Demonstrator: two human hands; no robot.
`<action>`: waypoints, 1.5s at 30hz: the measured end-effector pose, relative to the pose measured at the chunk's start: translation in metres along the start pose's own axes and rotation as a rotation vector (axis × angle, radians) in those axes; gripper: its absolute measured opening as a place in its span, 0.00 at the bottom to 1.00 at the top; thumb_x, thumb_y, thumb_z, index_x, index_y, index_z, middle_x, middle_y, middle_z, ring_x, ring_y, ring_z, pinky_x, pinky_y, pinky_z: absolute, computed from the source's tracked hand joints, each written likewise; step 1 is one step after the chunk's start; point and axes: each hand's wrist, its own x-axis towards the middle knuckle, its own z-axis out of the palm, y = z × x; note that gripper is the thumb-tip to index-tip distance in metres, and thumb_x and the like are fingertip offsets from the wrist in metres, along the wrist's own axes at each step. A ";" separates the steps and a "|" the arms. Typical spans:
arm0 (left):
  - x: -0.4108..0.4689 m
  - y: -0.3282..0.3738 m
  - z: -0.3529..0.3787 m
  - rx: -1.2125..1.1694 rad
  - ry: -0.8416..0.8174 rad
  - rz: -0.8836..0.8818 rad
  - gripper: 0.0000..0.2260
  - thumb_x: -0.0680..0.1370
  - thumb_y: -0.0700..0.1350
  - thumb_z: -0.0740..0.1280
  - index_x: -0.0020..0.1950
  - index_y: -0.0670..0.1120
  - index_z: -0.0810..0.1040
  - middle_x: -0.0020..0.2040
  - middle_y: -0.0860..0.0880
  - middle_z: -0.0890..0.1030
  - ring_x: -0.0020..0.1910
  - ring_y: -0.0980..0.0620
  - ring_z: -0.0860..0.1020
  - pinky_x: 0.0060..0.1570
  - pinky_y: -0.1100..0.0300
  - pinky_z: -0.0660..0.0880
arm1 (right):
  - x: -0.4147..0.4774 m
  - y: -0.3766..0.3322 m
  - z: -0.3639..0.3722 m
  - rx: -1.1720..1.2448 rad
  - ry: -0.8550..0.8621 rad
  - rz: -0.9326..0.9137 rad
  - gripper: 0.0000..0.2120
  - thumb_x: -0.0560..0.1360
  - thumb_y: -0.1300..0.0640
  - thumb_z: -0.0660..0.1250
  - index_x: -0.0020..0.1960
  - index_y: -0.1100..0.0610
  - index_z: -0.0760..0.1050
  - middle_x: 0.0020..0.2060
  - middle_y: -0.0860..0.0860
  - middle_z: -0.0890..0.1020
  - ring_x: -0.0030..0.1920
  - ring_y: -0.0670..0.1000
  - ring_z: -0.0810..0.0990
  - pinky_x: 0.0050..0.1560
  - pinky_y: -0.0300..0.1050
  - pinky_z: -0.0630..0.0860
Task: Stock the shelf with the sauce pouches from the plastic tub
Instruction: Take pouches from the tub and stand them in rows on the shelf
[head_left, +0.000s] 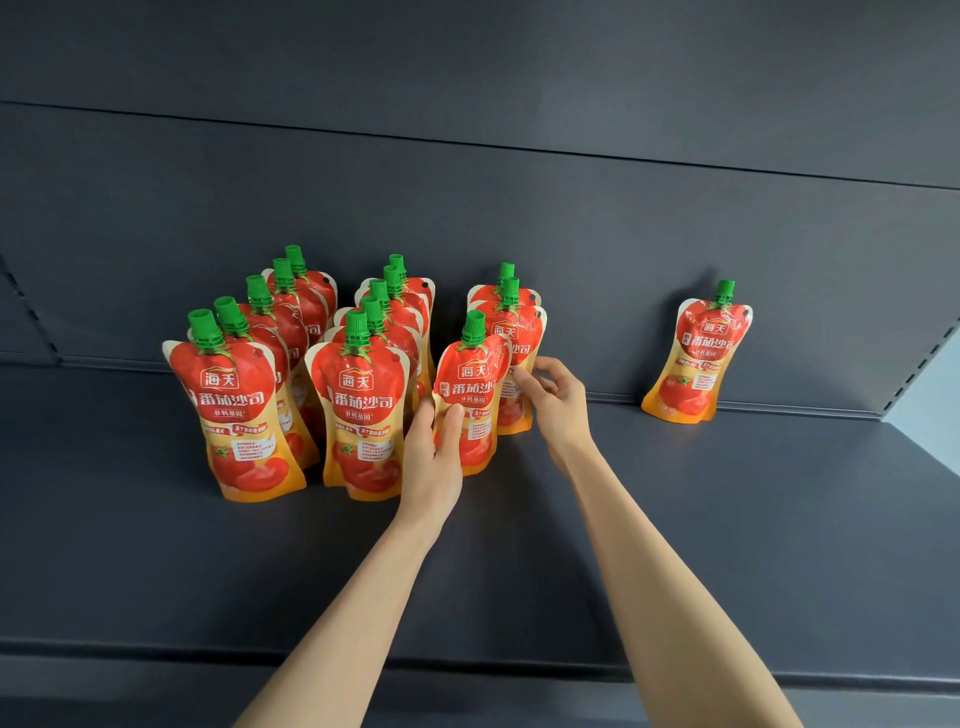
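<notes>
Red and orange sauce pouches with green caps stand in three rows on the dark shelf (675, 519). The left row (244, 395) and middle row (363, 400) each hold several pouches. At the front of the right row stands a pouch (475, 384); my left hand (434, 457) grips its lower left side, thumb across the front. My right hand (558, 400) is at its right edge, fingers loosely curled, touching the pouch behind it (514, 358). A lone pouch (698, 358) leans on the back wall at the right. The plastic tub is out of view.
The shelf's back panel (519, 208) rises behind the rows. A perforated upright (919, 364) bounds the shelf at the right. The shelf's front lip (467, 670) runs below my forearms. Bare shelf lies between the right row and the lone pouch.
</notes>
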 end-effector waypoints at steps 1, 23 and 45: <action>0.000 -0.001 0.000 0.004 -0.001 -0.002 0.16 0.80 0.50 0.58 0.67 0.51 0.67 0.60 0.56 0.70 0.60 0.58 0.69 0.58 0.61 0.69 | 0.000 0.000 0.001 0.011 -0.007 -0.002 0.01 0.77 0.56 0.65 0.49 0.51 0.75 0.52 0.55 0.82 0.52 0.55 0.82 0.52 0.53 0.81; 0.012 -0.007 0.004 0.016 -0.095 0.016 0.12 0.80 0.47 0.60 0.63 0.48 0.69 0.58 0.53 0.75 0.58 0.57 0.73 0.53 0.64 0.69 | -0.044 -0.019 -0.011 -0.081 -0.150 -0.079 0.10 0.73 0.60 0.70 0.54 0.54 0.78 0.50 0.54 0.83 0.47 0.49 0.83 0.48 0.45 0.81; 0.022 0.001 0.008 0.223 -0.012 0.068 0.15 0.79 0.41 0.63 0.66 0.44 0.71 0.59 0.45 0.79 0.59 0.48 0.77 0.57 0.58 0.73 | -0.045 -0.029 0.003 -0.460 0.094 -0.106 0.14 0.72 0.54 0.72 0.56 0.56 0.75 0.47 0.49 0.81 0.45 0.49 0.79 0.47 0.46 0.78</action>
